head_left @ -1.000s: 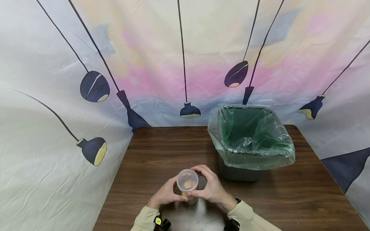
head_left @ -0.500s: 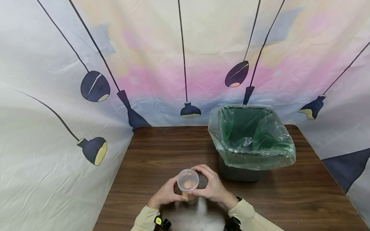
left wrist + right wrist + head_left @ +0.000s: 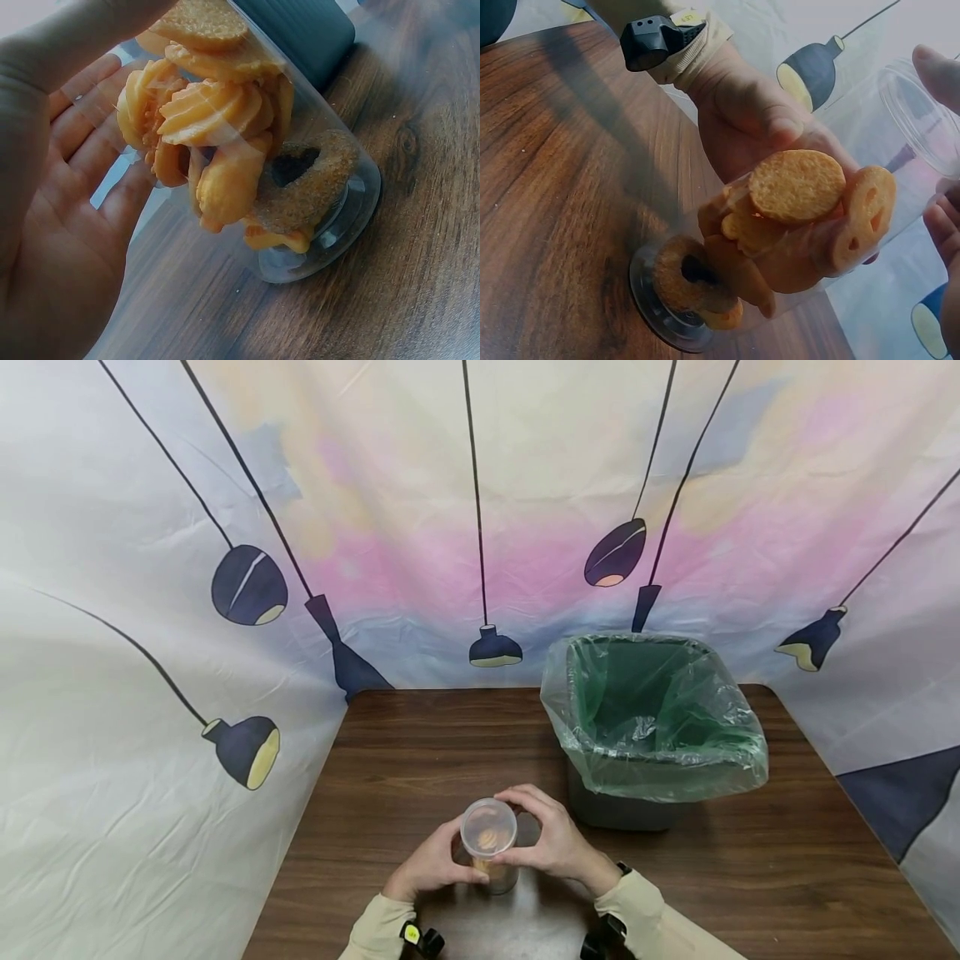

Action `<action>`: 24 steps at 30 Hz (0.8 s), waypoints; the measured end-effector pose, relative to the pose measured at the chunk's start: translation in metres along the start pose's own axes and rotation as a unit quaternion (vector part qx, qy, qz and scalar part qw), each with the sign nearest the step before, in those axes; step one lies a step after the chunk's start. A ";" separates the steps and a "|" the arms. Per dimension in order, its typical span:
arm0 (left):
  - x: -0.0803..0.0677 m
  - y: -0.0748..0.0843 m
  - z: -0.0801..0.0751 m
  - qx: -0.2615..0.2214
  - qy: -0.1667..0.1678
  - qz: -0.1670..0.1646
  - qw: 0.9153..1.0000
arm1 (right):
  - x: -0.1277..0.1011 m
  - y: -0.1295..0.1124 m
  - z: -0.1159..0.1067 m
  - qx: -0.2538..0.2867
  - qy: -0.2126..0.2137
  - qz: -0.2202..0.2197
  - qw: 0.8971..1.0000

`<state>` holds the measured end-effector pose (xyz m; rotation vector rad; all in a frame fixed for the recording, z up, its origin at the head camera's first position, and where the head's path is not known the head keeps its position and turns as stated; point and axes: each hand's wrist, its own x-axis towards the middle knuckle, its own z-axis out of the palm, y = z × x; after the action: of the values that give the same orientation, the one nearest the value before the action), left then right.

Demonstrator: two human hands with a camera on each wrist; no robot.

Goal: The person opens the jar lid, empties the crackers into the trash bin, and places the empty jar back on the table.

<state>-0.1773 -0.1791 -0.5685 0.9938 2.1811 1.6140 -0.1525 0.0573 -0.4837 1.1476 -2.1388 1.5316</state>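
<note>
Near the front edge of a dark wooden table (image 3: 390, 760), a clear plastic jar (image 3: 489, 847) of orange cookies (image 3: 795, 187) and sugared rings stands upright between two hands. A left hand (image 3: 431, 864) wraps its side, fingers curled round the wall, while a right hand (image 3: 551, 843) pinches the translucent lid (image 3: 488, 828) at its rim. Beyond the jar, to its right, stands a dark bin with a green liner (image 3: 652, 718). Behind the table hangs a backdrop (image 3: 480, 485) printed with pendant lamps.

Clear container (image 3: 780, 247) of cookies (image 3: 795, 184) stood on the wooden table (image 3: 547, 187); the left hand (image 3: 757, 120) gripped its far side, right-hand fingertips (image 3: 939, 71) at its lid (image 3: 926, 112).
</note>
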 end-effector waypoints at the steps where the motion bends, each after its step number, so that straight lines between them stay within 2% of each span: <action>1: 0.000 0.001 0.000 0.000 0.001 0.000 1.000 | 0.000 0.000 0.000 0.000 -0.001 -0.001 1.000; 9: 0.000 0.027 -0.001 -0.015 -0.001 0.003 1.000 | 0.001 0.002 -0.003 -0.001 -0.011 -0.009 1.000; 12: 0.000 0.029 -0.001 -0.016 -0.003 -0.001 1.000 | 0.002 0.002 -0.004 0.000 -0.013 -0.011 1.000; 14: -0.001 0.026 -0.001 -0.016 -0.004 0.000 1.000 | 0.003 0.001 -0.004 -0.002 -0.015 -0.013 1.000; 18: -0.001 0.009 0.000 -0.010 -0.003 0.004 1.000 | 0.003 0.004 -0.005 -0.005 -0.025 -0.017 1.000; 21: 0.000 -0.002 0.001 -0.004 -0.001 0.004 1.000 | 0.001 0.017 -0.003 -0.007 -0.034 -0.019 0.999; 24: 0.000 -0.004 0.001 -0.003 -0.001 0.005 1.000 | -0.003 0.033 -0.002 -0.012 -0.044 -0.019 0.999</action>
<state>-0.1780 -0.1791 -0.5721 1.0061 2.1712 1.6223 -0.1748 0.0642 -0.5069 1.2609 -2.1721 1.4611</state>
